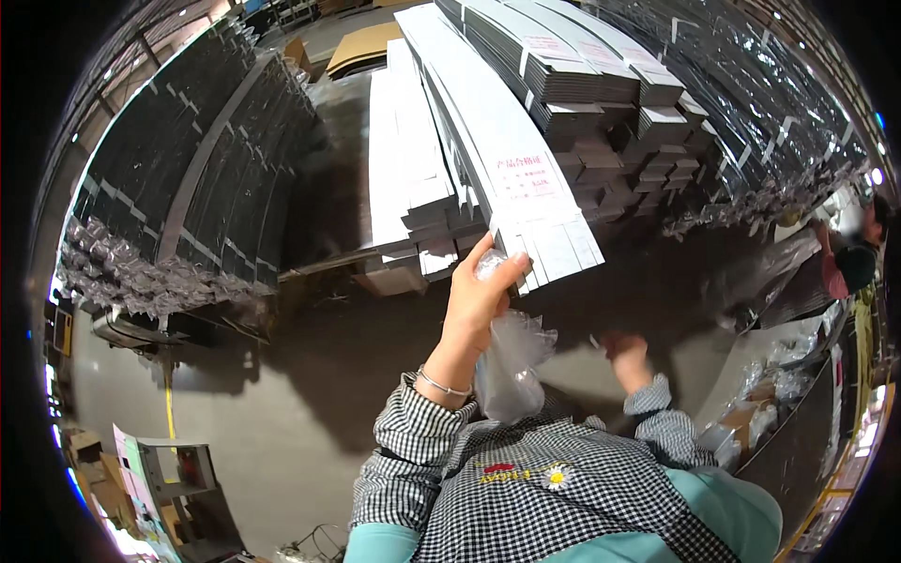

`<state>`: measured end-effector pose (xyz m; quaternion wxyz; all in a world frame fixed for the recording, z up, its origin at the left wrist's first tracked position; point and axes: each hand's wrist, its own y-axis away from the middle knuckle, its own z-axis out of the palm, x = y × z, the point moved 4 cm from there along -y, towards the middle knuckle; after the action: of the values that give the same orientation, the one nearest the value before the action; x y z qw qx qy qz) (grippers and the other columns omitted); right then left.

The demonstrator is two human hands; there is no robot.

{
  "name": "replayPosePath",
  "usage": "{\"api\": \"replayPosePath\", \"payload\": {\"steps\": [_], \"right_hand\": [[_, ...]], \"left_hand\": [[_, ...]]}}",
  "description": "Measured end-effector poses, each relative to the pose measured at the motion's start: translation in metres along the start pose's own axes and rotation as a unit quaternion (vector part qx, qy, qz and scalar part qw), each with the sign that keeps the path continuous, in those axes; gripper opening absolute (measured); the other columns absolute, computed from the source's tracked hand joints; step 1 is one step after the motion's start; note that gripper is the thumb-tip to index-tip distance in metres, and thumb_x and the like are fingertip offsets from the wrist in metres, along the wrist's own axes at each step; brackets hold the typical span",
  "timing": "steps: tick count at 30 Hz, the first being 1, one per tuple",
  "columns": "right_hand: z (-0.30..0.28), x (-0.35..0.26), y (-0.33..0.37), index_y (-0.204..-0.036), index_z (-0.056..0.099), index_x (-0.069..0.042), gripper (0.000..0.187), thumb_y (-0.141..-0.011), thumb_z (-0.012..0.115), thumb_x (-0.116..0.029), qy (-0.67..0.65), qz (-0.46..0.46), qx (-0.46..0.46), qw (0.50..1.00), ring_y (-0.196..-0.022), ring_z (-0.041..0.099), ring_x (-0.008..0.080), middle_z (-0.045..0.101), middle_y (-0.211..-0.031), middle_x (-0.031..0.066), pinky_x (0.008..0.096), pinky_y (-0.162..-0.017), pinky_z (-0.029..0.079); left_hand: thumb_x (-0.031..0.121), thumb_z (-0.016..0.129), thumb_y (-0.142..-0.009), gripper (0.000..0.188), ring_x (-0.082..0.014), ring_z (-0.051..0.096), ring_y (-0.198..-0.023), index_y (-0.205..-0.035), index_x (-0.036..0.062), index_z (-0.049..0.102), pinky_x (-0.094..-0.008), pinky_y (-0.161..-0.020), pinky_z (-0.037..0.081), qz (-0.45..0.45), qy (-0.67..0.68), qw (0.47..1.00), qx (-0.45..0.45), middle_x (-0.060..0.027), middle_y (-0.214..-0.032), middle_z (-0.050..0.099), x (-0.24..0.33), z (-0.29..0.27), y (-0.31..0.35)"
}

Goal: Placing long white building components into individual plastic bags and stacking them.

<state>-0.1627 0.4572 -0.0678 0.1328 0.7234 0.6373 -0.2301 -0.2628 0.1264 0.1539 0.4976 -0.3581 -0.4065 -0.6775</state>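
My left hand [477, 293] is closed on crumpled clear plastic film [511, 371], which hangs below it toward my apron. Its thumb and forefinger are at the near end of a long, flat bundle of strips [497, 150] with a white top sheet and red print. Whether they also grip that bundle is hidden. The bundle slants away from me on top of a stack of similar white pieces [399, 169]. Lower and to the right, my right hand [627, 361] is in the air, its fingers smeared by motion. A small pale sliver [593, 342] shows at its fingertips.
Tall plastic-wrapped dark stacks stand at left [202, 178] and far right [751, 103]. More strip bundles [601, 75] are piled beyond my right hand. Another person [845, 258] is at the right edge. A bin with cardboard and film [765, 399] stands at lower right.
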Motion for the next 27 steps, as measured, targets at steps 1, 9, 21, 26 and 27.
{"api": "replayPosePath", "payload": {"steps": [1, 9, 21, 26, 27], "right_hand": [[-0.021, -0.024, -0.014, -0.074, 0.069, -0.008, 0.024, -0.088, 0.068, -0.027, 0.075, -0.037, 0.058, 0.995, -0.054, 0.064, 0.0314, 0.063, -0.058, 0.0120, 0.0442, -0.053, 0.051], [-0.061, -0.106, -0.051, -0.106, 0.068, -0.003, 0.025, -0.087, 0.073, -0.018, 0.045, -0.161, 0.168, 0.972, -0.093, 0.069, 0.0287, 0.071, -0.104, 0.0148, 0.0385, -0.078, 0.055], [-0.071, -0.321, -0.007, -0.114, 0.064, -0.010, 0.047, -0.074, 0.086, -0.022, -0.396, -0.492, 0.060, 0.773, -0.124, 0.047, 0.0355, 0.052, -0.121, 0.0141, 0.0468, -0.099, 0.045], [-0.130, -0.330, -0.023, -0.102, 0.075, -0.001, 0.021, -0.081, 0.073, 0.000, -0.410, -0.443, 0.074, 0.794, -0.083, 0.055, 0.0216, 0.060, -0.092, 0.0077, 0.0323, -0.072, 0.046], [-0.139, -0.330, -0.028, -0.102, 0.073, 0.003, 0.019, -0.083, 0.070, 0.005, -0.442, -0.412, 0.097, 0.791, -0.071, 0.054, 0.0173, 0.059, -0.077, 0.0046, 0.0283, -0.064, 0.045]], "left_hand": [[0.023, 0.077, -0.086, 0.069, -0.0011, 0.039, -0.050, -0.144, -0.0019, 0.048, -0.0191, -0.044, 0.029, -0.003, -0.003, 1.000, -0.005, 0.0048, -0.070, 0.056, -0.004, -0.001, 0.003], [0.004, 0.072, -0.084, 0.064, -0.0006, 0.047, -0.065, -0.143, 0.0008, 0.048, -0.0162, -0.057, 0.039, 0.185, 0.028, 0.978, 0.090, -0.0112, -0.132, 0.062, 0.004, -0.057, 0.046], [0.014, 0.056, -0.101, 0.033, -0.0050, 0.043, -0.062, -0.130, -0.0009, 0.055, -0.0211, -0.058, 0.039, 0.283, 0.209, 0.901, 0.253, -0.0117, -0.120, 0.062, 0.041, -0.084, 0.108], [0.023, 0.072, -0.091, 0.032, -0.0071, 0.052, -0.065, -0.108, -0.0021, 0.063, -0.0221, -0.057, 0.040, 0.329, -0.119, 0.921, 0.170, -0.0114, -0.094, 0.069, 0.045, -0.077, 0.127], [0.019, 0.076, -0.087, 0.028, -0.0085, 0.054, -0.065, -0.103, -0.0016, 0.064, -0.0224, -0.058, 0.041, 0.346, -0.143, 0.921, 0.103, -0.0103, -0.090, 0.068, 0.045, -0.077, 0.133]]}}
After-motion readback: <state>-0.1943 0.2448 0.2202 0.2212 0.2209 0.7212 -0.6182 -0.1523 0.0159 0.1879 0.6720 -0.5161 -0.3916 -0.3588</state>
